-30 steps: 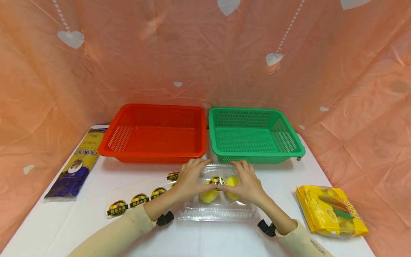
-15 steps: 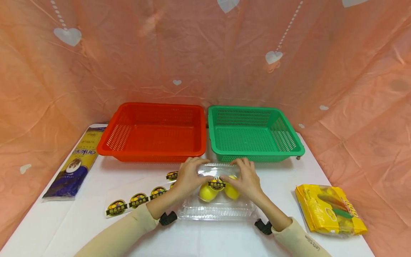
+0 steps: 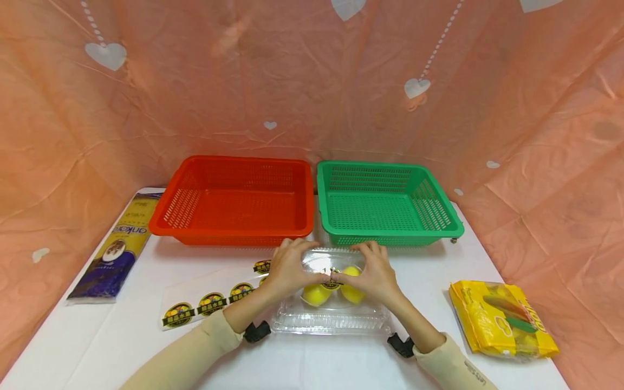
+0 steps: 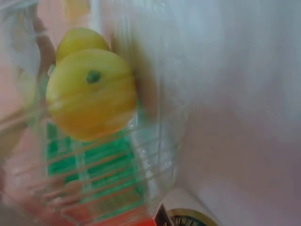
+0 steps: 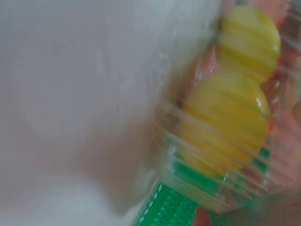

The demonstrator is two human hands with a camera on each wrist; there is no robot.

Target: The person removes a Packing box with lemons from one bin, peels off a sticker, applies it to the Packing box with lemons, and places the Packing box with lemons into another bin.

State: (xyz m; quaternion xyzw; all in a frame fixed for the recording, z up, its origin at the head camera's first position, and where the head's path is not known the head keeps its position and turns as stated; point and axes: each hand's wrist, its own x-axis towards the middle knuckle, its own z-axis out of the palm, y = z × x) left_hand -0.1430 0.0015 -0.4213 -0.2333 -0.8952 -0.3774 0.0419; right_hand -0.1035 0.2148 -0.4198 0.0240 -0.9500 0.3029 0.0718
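A clear plastic clamshell box [image 3: 336, 323] with two yellow fruits [image 3: 316, 294] inside lies in front of me. One round fruit [image 4: 91, 94] shows a green stem spot in the left wrist view. On the lid is a black and gold label [image 3: 332, 284], partly hidden under the thumbs. My left hand [image 3: 289, 269] holds the box at its far left, its thumb on the label. My right hand [image 3: 376, 273] holds the far right the same way, fingers over the back edge. Both thumb tips come close together over the label.
A red basket [image 3: 239, 239] and a green basket [image 3: 390, 234] stand at the back. Left of the box lies a sticker sheet [image 3: 212, 304]. A purple and gold packet [image 3: 114, 254] lies far left, a yellow packet [image 3: 502, 319] far right.
Half a second ago the thumbs were further apart and the label showed more fully; now they have moved inward over it. The box has hardly shifted.
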